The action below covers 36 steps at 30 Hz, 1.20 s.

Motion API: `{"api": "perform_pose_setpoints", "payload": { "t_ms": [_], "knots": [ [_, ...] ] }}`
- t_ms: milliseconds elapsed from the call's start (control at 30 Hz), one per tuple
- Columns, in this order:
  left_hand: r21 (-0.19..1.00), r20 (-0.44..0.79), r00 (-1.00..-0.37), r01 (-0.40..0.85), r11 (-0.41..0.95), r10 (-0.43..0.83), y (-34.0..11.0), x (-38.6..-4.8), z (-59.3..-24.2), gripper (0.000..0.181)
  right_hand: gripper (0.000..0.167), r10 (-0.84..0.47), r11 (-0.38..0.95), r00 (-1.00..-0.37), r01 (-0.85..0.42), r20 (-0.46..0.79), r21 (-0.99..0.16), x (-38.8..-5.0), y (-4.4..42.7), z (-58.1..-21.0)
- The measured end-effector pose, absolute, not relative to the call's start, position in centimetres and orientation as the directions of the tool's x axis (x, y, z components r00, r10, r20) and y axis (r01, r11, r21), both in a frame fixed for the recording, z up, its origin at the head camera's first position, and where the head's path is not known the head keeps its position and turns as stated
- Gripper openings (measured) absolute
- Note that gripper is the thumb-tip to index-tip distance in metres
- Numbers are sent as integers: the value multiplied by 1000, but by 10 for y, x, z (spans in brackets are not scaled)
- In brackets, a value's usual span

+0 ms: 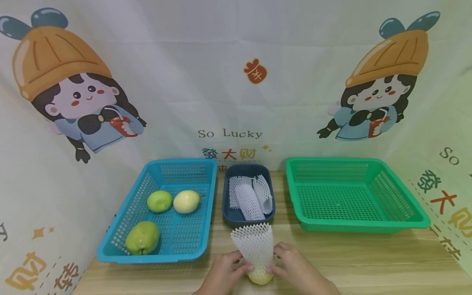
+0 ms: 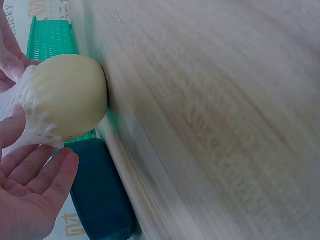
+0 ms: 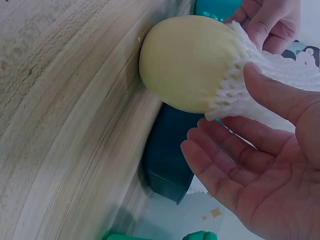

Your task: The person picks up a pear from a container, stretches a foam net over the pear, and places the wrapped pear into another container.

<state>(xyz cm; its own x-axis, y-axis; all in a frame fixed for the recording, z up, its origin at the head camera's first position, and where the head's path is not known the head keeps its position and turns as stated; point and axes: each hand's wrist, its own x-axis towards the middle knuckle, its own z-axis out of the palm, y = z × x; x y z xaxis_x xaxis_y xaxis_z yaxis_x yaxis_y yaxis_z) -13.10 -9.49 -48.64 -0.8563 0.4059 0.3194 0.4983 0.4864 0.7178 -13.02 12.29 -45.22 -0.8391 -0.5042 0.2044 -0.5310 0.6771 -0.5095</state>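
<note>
Right grip (image 3: 272, 167): smooth pale-yellow fruit (image 3: 182, 65)

In the head view, the white net (image 1: 253, 246) hides much of the yellow fruit (image 1: 261, 280), and the bottom edge cuts both forearms (image 1: 321, 285). In both wrist views, the net's far end is outside the picture.

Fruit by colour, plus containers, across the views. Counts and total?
Green rounded fruits: 2 (smaller one, larger one)
Pale yellow rounded fruits: 2 (farther one, nearer one)
Rectangular plastic containers: 3 (bright blue mesh basket, green mesh basket, dark blue tray)
Total: 7
</note>
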Motion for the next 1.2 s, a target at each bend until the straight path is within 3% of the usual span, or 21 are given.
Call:
{"api": "perform_pose_setpoints", "payload": {
  "t_ms": [1200],
  "knots": [
    [805,102,-856,370,464,506,-103,-141,-498,50,42,-548,679,-835,-477,48,-558,-138,136,-467]
  ]
}}
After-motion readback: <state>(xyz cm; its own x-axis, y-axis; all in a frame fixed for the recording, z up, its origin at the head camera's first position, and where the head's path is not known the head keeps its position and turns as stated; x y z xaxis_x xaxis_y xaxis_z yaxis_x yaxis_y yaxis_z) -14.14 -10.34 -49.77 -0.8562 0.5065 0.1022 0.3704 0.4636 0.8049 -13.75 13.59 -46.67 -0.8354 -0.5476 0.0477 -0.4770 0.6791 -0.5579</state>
